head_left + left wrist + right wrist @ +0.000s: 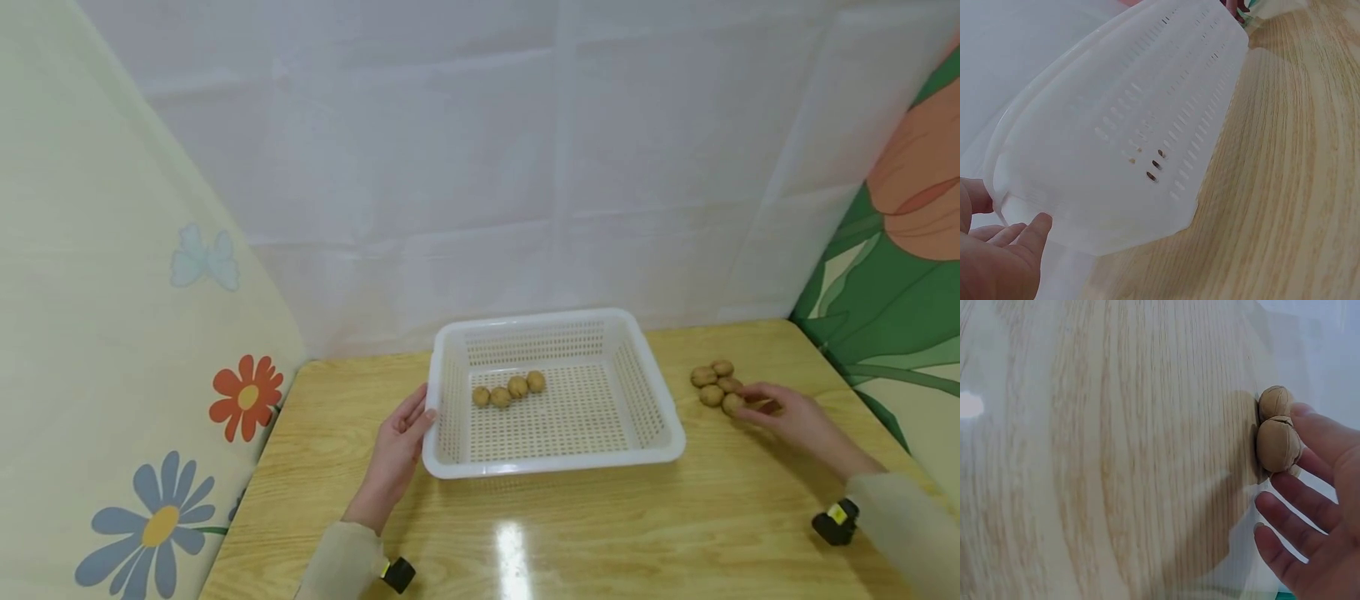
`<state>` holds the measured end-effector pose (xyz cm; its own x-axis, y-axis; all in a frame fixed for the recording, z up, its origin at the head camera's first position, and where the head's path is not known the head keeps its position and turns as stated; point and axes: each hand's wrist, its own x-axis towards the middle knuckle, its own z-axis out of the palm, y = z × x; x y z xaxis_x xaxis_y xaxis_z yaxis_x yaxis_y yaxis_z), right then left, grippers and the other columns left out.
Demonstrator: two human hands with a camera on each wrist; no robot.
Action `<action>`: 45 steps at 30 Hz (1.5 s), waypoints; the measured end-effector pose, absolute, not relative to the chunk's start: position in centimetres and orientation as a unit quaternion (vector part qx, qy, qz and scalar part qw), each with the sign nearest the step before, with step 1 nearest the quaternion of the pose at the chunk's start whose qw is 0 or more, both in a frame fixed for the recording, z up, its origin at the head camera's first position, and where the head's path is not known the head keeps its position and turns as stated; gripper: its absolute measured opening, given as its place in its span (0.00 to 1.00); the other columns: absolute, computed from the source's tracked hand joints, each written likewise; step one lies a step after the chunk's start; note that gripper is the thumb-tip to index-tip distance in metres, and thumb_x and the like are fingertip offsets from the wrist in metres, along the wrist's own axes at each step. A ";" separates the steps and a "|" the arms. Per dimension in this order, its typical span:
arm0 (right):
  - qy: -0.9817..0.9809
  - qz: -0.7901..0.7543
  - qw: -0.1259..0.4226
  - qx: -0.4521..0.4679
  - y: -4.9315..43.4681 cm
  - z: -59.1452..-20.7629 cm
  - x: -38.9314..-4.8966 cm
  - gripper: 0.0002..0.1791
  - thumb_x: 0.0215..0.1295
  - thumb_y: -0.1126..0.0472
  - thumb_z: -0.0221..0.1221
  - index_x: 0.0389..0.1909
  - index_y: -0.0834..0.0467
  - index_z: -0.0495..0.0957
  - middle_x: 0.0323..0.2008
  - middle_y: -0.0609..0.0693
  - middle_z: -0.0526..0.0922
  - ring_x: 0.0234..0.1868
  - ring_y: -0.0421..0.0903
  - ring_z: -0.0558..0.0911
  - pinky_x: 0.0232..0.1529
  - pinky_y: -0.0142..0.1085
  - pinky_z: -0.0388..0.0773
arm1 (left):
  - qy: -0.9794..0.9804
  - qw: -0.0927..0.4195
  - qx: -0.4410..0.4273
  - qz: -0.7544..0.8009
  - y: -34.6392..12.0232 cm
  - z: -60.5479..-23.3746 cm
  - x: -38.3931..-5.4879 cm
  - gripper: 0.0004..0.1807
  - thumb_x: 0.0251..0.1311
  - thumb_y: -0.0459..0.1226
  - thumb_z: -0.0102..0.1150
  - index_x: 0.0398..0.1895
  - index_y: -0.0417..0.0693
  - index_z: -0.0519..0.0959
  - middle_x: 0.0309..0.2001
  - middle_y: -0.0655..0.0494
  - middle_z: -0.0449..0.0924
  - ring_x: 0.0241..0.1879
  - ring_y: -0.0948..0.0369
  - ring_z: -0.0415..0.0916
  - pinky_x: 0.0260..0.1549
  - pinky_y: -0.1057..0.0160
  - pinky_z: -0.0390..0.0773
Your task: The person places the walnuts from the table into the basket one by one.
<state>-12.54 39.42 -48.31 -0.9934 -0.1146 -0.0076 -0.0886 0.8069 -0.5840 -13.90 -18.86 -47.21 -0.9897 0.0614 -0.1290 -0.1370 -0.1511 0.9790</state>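
A white plastic basket [555,462] with slotted walls stands mid-table, with several walnuts [517,387] in a row on its floor toward the left. My left hand [397,437] grips the basket's left rim, its thumb over the edge and fingers beneath, as the left wrist view also shows. To the right of the basket lies a small cluster of walnuts [705,377]. At the cluster's near side, my right hand [795,421] has thumb and fingers around the nearest walnut [1277,445]. Another walnut [1275,402] sits close behind it in the right wrist view.
The wood-grain table [585,533] extends in front of the basket. A white sheet [480,183] hangs behind the table's far edge. Printed panels with flowers stand at the left [150,375] and right [900,292] sides.
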 end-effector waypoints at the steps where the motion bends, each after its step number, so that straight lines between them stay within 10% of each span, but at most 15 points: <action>1: 0.950 -0.307 0.021 -0.052 39.4 -48.3 -12.6 0.25 0.73 0.56 0.65 0.59 0.72 0.78 0.50 0.69 0.84 0.45 0.61 0.84 0.40 0.41 0.82 | 0.649 0.065 -0.027 0.757 -18.9 -47.2 -13.9 0.31 0.78 0.31 0.52 0.81 0.40 0.59 0.78 0.41 0.62 0.74 0.51 0.66 0.60 0.65 0.79; 39: 0.956 -0.288 0.004 -0.051 37.1 -44.9 -12.3 0.27 0.73 0.50 0.65 0.61 0.68 0.80 0.44 0.61 0.86 0.46 0.58 0.83 0.38 0.42 0.80 | 0.646 0.075 -0.037 0.759 -18.9 -47.0 -13.9 0.31 0.78 0.33 0.53 0.81 0.42 0.60 0.77 0.44 0.64 0.71 0.57 0.70 0.60 0.67 0.79; 45: 0.952 -0.298 -0.004 -0.068 35.3 -42.3 -12.9 0.26 0.73 0.50 0.65 0.62 0.64 0.81 0.46 0.56 0.87 0.44 0.41 0.80 0.42 0.36 0.79 | 0.641 0.083 -0.046 0.762 -19.0 -47.1 -14.1 0.31 0.78 0.33 0.54 0.81 0.45 0.60 0.78 0.47 0.65 0.69 0.63 0.72 0.61 0.67 0.78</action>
